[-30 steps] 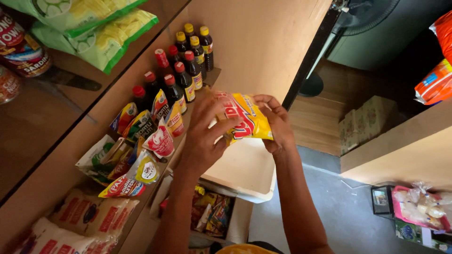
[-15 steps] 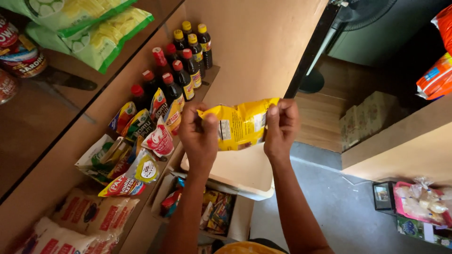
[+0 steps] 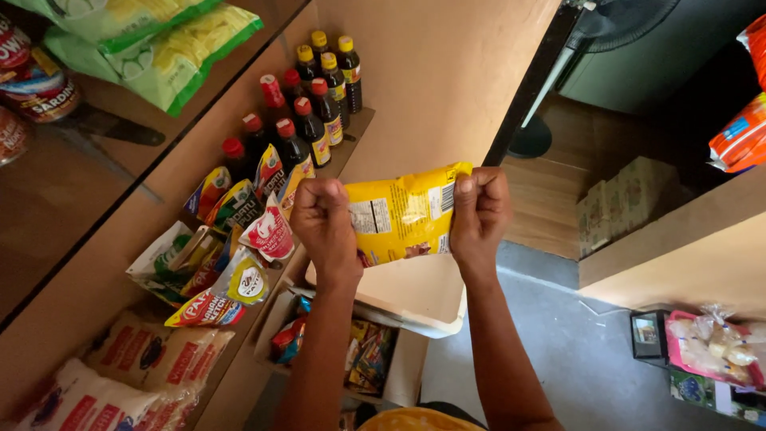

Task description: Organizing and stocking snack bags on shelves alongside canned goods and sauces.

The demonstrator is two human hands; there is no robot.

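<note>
A yellow snack packet (image 3: 403,214) is stretched flat between both my hands, its printed back facing me. My left hand (image 3: 325,221) pinches the packet's left edge with fingers curled shut. My right hand (image 3: 479,212) grips its right edge the same way. The packet hangs in the air above a cream plastic tub (image 3: 415,299), in front of a wooden shelf (image 3: 159,199) of goods.
Dark sauce bottles (image 3: 315,88) with red and yellow caps stand at the shelf's far end. Several colourful sachets (image 3: 231,231) lean beside them. White sacks (image 3: 120,375) lie lower left, green snack bags (image 3: 152,40) above. A carton of packets (image 3: 363,359) sits on the grey floor (image 3: 590,359).
The packet has been turned over from its red-and-yellow front to its back. Both hands moved from clasping it together to holding its two side edges, spread apart.
</note>
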